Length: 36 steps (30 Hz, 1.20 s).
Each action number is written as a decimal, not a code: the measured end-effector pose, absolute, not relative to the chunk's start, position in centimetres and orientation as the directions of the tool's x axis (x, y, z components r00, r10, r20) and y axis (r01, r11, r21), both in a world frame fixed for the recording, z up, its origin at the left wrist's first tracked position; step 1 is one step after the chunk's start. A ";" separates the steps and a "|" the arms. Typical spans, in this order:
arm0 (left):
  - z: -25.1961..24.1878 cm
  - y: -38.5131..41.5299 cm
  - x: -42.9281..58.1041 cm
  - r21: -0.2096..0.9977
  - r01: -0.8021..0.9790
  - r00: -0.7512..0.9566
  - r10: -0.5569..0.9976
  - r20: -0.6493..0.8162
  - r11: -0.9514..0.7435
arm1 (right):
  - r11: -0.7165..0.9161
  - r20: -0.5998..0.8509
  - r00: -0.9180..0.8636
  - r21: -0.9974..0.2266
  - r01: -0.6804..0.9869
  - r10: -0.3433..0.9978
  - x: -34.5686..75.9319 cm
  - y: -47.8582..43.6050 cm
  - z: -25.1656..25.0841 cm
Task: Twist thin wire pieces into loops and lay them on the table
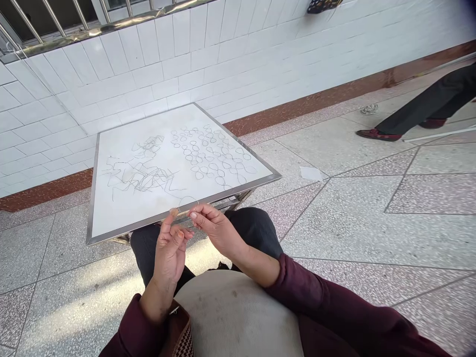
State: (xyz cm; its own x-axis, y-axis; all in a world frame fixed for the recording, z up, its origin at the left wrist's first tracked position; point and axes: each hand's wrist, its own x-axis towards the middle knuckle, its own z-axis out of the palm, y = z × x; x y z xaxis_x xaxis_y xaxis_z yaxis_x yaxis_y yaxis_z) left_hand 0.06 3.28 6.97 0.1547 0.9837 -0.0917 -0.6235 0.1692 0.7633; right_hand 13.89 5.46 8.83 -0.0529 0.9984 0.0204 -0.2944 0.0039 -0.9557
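Observation:
My right hand [221,232] pinches a thin wire [188,197] between thumb and forefinger; the wire curves into a loop above the near edge of the table. Close beside it, my left hand [171,250] is raised with thumb and forefinger apart. Whether its fingertips touch the wire is too fine to tell. On the white tabletop [111,213] several wires twisted into figure-eight loops [220,180] lie in rows at the right. Loose, crooked wires [148,178] are piled at the left, with a denser tangle [152,144] behind them.
The metal-edged table stands against a white tiled wall [156,64], over my knees. A window with metal bars [54,17] is at upper left. On the speckled floor lie a white sheet [311,173] and a coiled bundle [369,109]. Another person's leg [427,101] extends in from the right.

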 end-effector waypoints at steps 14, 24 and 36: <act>8.8 3.7 -1.8 0.891 -0.396 0.271 0.955 -0.117 0.222 | 0.002 0.069 -0.244 -0.964 -0.267 0.967 14.1 4.8 10.4; 8.9 3.6 -1.6 0.926 -0.319 0.242 0.962 -0.125 0.200 | -0.001 0.106 -0.315 -0.947 -0.322 0.943 13.9 4.4 10.6; 9.0 3.1 -1.3 0.962 -0.265 0.114 0.993 -0.037 0.066 | 0.098 0.136 -0.262 -0.983 -0.153 0.955 14.0 4.5 9.7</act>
State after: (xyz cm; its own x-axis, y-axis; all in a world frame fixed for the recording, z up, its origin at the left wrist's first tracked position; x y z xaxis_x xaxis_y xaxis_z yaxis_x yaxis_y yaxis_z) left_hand -1.31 3.09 9.00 0.1142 0.9928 -0.0370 -0.2648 0.0664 0.9620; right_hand 13.96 4.51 9.65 -0.2619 0.9555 0.1361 -0.1529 0.0982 -0.9834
